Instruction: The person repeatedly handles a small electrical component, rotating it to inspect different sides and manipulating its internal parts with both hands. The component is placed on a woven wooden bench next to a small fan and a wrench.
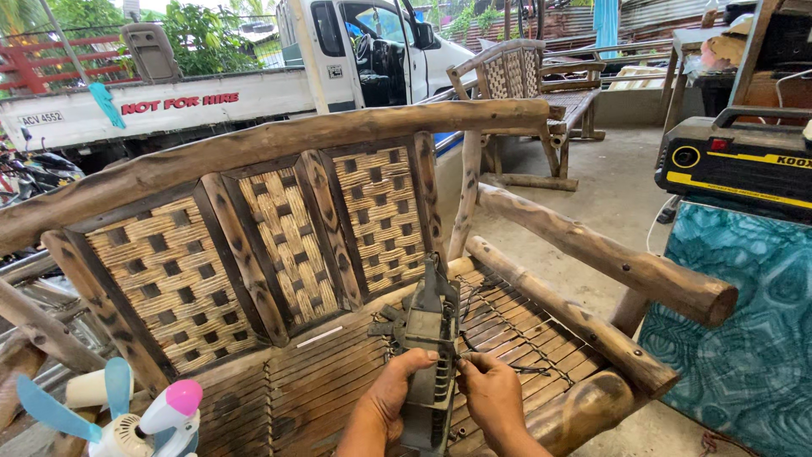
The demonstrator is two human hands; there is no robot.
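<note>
My left hand [396, 391] grips the body of a grey power tool [430, 338] that points up and away, just above the slatted seat of a wooden bench [279, 140]. At the tool's right side, my right hand [491, 391] pinches a thin dark part, with a black cord trailing off over the slats. The bench has a log frame, a woven cane back [288, 228] and thick log armrests [592, 250].
A small fan with blue blades and a pink tip [135, 419] sits at the lower left. A black and yellow machine [736, 161] rests on a teal patterned surface [744, 322] to the right. A second bench [529, 80] and a white truck [254, 76] stand behind.
</note>
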